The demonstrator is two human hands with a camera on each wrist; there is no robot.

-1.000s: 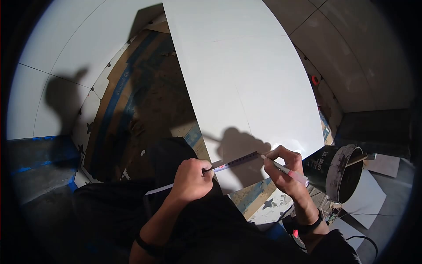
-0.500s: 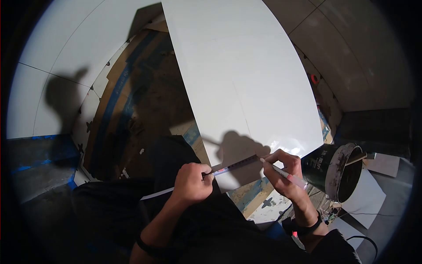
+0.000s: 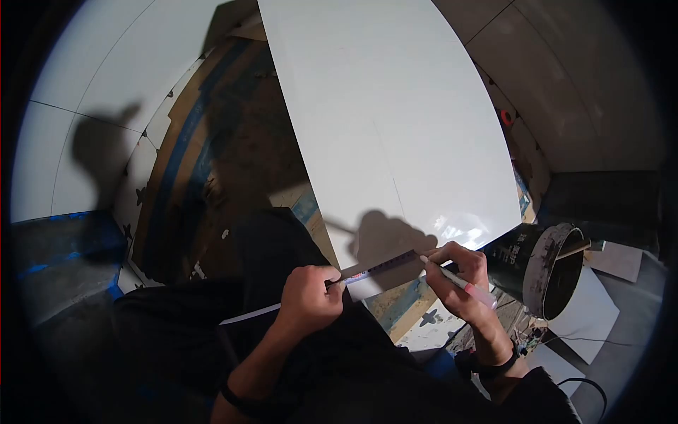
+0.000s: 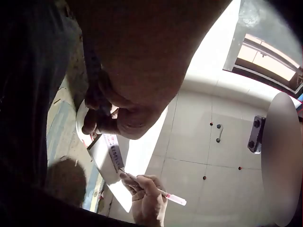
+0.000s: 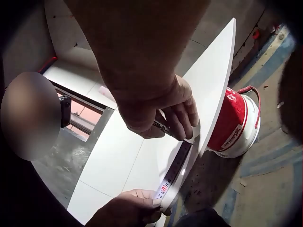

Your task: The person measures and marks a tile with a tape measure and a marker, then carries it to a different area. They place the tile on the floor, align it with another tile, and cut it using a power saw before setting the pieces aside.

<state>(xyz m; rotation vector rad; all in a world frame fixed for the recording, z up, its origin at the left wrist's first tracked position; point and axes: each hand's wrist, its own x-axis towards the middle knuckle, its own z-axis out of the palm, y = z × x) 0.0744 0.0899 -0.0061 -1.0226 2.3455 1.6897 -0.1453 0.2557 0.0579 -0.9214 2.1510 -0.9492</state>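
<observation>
Right fingers pinch a pen, left fingers tape; a bucket holds a stick.

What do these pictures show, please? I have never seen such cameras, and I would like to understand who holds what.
There is no machine here, only a person's two bare hands. One view comes from a head camera looking down; the others come from cameras on each wrist. A large white tile stretches ahead, with a measuring tape laid across its near end. The left hand pinches the tape; the right hand holds a marker pen, its tip close to the tape. A bucket with a stick inside is at the right.
</observation>
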